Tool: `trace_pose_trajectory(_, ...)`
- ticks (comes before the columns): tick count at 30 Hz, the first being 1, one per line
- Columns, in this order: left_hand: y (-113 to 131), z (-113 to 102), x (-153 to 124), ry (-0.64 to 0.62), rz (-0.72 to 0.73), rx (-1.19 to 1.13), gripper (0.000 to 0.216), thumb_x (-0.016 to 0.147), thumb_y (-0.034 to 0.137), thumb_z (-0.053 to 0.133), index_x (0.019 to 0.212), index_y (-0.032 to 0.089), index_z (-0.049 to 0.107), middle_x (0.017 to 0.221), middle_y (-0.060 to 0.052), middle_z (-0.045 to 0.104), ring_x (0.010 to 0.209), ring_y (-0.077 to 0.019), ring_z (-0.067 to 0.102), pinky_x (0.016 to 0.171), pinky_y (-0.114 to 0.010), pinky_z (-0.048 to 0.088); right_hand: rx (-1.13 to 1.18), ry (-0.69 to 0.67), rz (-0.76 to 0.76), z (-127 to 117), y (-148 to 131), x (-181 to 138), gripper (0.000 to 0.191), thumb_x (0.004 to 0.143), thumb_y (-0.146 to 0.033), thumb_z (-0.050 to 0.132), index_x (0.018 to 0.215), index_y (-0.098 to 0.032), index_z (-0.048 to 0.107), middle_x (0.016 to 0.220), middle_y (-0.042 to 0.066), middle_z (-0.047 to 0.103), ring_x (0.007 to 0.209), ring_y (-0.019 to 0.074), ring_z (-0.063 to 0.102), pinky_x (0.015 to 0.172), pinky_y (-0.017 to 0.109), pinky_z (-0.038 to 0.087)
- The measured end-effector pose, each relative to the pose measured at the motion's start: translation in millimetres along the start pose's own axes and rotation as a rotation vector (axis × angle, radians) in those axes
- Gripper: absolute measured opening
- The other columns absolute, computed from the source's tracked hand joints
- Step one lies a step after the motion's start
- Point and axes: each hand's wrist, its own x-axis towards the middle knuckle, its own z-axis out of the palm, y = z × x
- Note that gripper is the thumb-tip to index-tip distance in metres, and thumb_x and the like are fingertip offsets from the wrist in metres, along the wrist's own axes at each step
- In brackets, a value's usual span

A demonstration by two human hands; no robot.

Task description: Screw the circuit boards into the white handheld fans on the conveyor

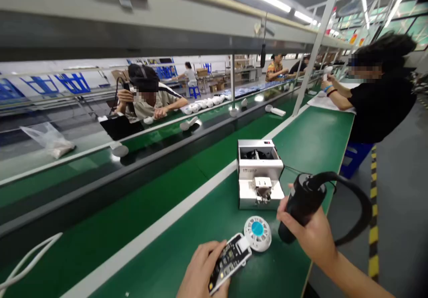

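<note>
My left hand (202, 269) is closed round the handle end of a white device (234, 255) lying on the green bench; its open body shows a dark circuit board, and its round white head (257, 232) has a blue centre. My right hand (312, 235) grips a black electric screwdriver (302, 204), held tilted just right of the round head, with a thick black cable (357, 200) looping off its top. Directly behind the device stands a small metal screw feeder box (259, 175).
A green conveyor belt (167, 155) runs diagonally past the bench, carrying several white parts (203, 103). Other people work across the belt (147, 97) and at the bench's far right (377, 93). A plastic bag (50, 140) lies at left. A white cable (26, 255) crosses the lower left.
</note>
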Motion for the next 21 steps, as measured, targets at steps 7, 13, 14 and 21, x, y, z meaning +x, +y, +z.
trace_pose_trajectory(7,25.1,-3.0,5.6,-0.154,-0.029,0.129,0.051,0.093,0.032,0.057,0.143,0.03,0.045,0.122,-0.011,0.06,0.105,-0.0278,0.056,0.091,-0.044,0.052,0.283,-0.273,-0.063,-9.0,-25.2,9.0,0.02,0.087,-0.026,0.067,0.1,-0.024,0.053,0.084,0.002,0.067,0.071,0.0199,0.065,0.066,0.034,0.055)
trace_pose_trajectory(13,34.4,-3.4,8.3,-0.266,-0.009,0.202,0.053,0.094,0.027,0.056,0.145,0.027,0.04,0.12,-0.01,0.057,0.101,-0.0269,0.053,0.087,-0.043,0.05,0.189,-0.399,-0.104,-14.8,-33.2,17.3,0.027,0.08,-0.022,0.075,0.1,-0.024,0.058,0.085,0.004,0.068,0.07,0.0217,0.065,0.063,0.035,0.056)
trace_pose_trajectory(14,34.8,-4.0,9.6,-0.284,-0.008,0.22,0.052,0.094,0.027,0.056,0.144,0.027,0.041,0.119,-0.01,0.057,0.099,-0.0269,0.053,0.086,-0.043,0.05,0.189,-0.403,-0.122,-14.7,-32.6,16.5,0.022,0.08,-0.022,0.073,0.096,-0.023,0.059,0.084,0.005,0.067,0.071,0.0226,0.065,0.062,0.035,0.055)
trace_pose_trajectory(21,28.2,-1.0,32.9,-0.3,0.039,0.238,0.052,0.091,0.03,0.061,0.14,0.025,0.046,0.117,-0.009,0.059,0.097,-0.0257,0.053,0.086,-0.041,0.048,0.381,-0.141,-0.033,-8.6,-25.0,12.9,0.032,0.084,-0.016,0.068,0.107,-0.026,0.048,0.074,-0.003,0.061,0.064,0.0187,0.059,0.066,0.036,0.049)
